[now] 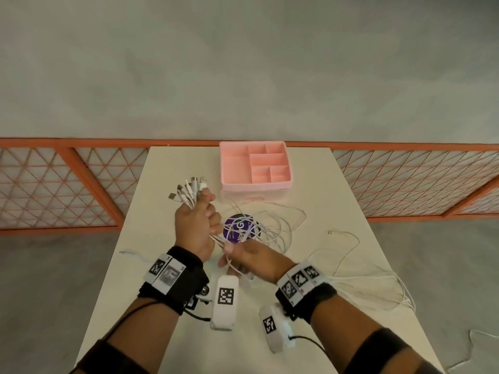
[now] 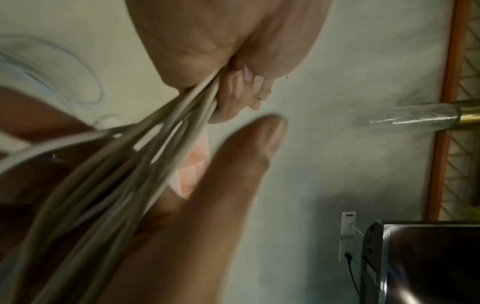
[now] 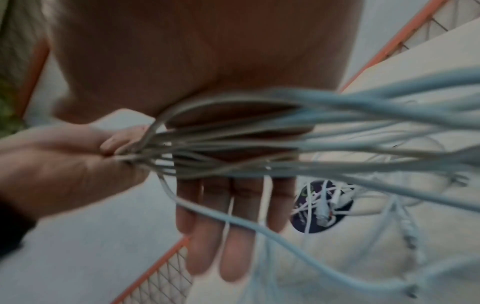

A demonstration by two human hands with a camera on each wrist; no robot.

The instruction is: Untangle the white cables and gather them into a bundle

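My left hand [image 1: 197, 222] is raised over the white table [image 1: 164, 168] and grips a bunch of white cables [image 1: 216, 238] in a fist. Their connector ends [image 1: 189, 190] fan out above the fist. In the right wrist view the left hand [image 3: 64, 164] holds the point where the strands [image 3: 285, 144] meet. Just below it, my right hand [image 1: 251, 259] has straight fingers [image 3: 221, 226], and the cables lie across them. Its thumb [image 2: 233, 174] stretches along the strands [image 2: 155, 144]. More cable loops [image 1: 280, 228] trail onto the table.
A pink compartment organizer [image 1: 256, 163] stands at the table's far edge. A purple round disc [image 1: 240, 228] lies under the loops. Loose white cable [image 1: 378, 282] spreads toward the right edge, and a stray end [image 1: 132, 253] lies at the left. An orange mesh fence [image 1: 81, 184] runs behind.
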